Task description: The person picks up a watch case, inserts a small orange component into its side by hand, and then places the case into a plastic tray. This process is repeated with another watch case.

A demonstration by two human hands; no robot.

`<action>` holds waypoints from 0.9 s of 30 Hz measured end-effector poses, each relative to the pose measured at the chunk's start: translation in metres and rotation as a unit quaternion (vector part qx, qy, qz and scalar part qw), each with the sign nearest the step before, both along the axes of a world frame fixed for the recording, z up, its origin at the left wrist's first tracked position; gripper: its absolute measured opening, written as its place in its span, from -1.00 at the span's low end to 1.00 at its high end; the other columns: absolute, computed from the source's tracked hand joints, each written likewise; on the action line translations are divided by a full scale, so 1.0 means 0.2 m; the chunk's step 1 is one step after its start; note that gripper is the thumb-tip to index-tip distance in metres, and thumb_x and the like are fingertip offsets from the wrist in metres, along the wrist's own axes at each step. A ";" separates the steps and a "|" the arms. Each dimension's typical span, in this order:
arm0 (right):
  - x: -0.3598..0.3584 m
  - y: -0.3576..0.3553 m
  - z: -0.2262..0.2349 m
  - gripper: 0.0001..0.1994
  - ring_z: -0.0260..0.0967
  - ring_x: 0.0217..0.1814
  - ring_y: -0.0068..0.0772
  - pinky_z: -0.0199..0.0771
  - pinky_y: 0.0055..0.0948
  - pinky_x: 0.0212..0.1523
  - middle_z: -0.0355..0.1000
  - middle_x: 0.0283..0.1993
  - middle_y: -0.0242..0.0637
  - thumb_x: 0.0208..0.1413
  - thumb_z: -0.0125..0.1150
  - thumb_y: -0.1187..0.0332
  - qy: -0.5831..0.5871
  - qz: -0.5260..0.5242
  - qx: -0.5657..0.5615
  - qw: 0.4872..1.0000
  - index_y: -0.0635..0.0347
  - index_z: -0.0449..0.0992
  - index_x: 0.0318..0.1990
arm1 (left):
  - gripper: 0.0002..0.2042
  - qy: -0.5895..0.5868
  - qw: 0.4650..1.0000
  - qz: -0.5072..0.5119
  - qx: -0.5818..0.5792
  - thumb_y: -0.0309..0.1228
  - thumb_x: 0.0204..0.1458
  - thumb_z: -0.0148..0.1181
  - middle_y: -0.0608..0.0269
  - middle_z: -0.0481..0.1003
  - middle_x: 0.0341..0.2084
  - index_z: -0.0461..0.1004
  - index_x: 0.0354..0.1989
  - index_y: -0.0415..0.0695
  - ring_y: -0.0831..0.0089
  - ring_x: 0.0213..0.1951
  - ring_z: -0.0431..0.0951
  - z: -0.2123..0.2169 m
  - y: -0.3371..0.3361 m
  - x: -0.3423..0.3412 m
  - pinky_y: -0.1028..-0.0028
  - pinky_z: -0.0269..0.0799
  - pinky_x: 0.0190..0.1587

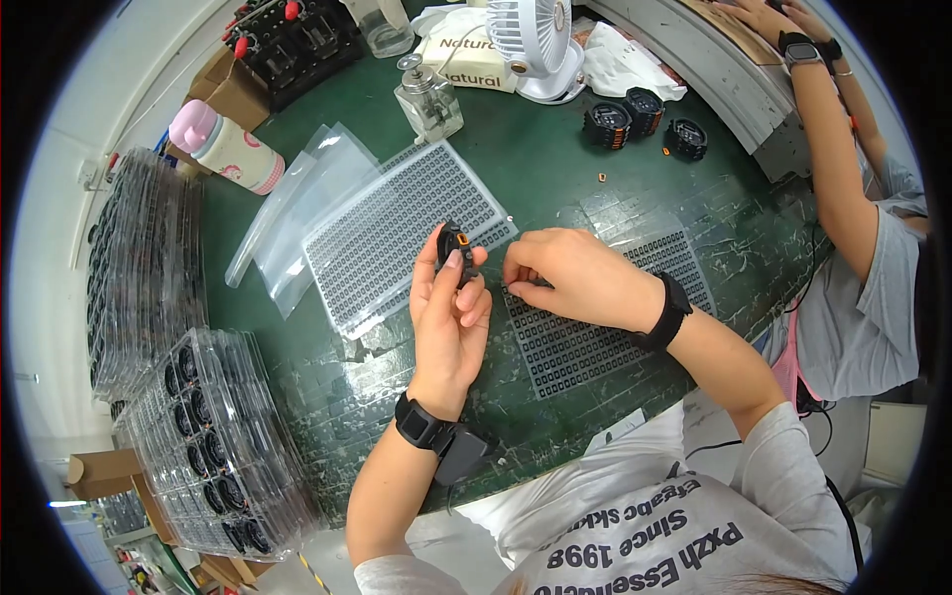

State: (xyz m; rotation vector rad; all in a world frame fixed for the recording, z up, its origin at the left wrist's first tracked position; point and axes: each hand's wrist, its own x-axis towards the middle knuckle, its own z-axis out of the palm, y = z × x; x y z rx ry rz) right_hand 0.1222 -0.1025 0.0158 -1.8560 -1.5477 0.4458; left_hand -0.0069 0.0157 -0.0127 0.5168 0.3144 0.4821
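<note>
My left hand holds up a black watch case with an orange piece on its side, gripped between thumb and fingers. Just to its right, my right hand is bent over the left end of a sheet of small black parts. Its thumb and fingertips come together in a pinch at the sheet's edge; what they hold, if anything, is too small to make out. A second sheet, pale with rows of small black parts, lies beyond my left hand, partly over clear plastic film.
Several black watch cases stand at the far right, near a small orange piece. A glass dispenser bottle, white fan and pink-lidded bottle stand farther back. Stacked clear trays line the left. A co-worker's arm reaches in at right.
</note>
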 end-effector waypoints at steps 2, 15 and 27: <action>0.00 0.00 0.00 -0.89 0.43 -0.37 -0.22 0.44 -0.37 -0.34 0.41 -0.42 -0.20 -0.12 0.19 0.49 -0.012 -0.003 -0.001 1.000 0.28 0.45 -0.38 | -0.63 0.006 1.000 0.001 0.003 -0.50 0.15 -0.04 0.13 0.43 -0.28 0.15 0.15 -0.09 0.74 -0.58 0.24 0.01 0.00 0.00 0.75 0.17 -0.60; -0.02 0.00 0.00 -0.92 0.40 -0.26 -0.17 0.39 -0.30 -0.23 0.42 -0.37 -0.22 -0.12 0.19 0.47 -0.065 -0.011 -0.009 0.998 0.24 0.44 -0.44 | -0.71 0.013 1.000 0.011 0.020 -0.41 0.18 -0.03 0.11 0.45 -0.33 0.21 0.07 -0.07 0.72 -0.63 0.23 0.01 -0.01 0.00 0.74 0.14 -0.62; -0.01 -0.03 0.07 -0.89 0.38 -0.13 -0.49 0.41 -0.51 -0.03 0.31 -0.04 -0.20 0.08 0.16 0.48 0.453 0.015 0.123 0.883 0.37 0.47 -0.31 | -0.80 0.066 0.988 -0.074 0.122 -0.35 0.17 0.00 0.16 0.46 -0.48 0.30 -0.08 -0.12 0.75 -0.73 0.23 0.02 -0.02 0.00 0.79 0.08 -0.73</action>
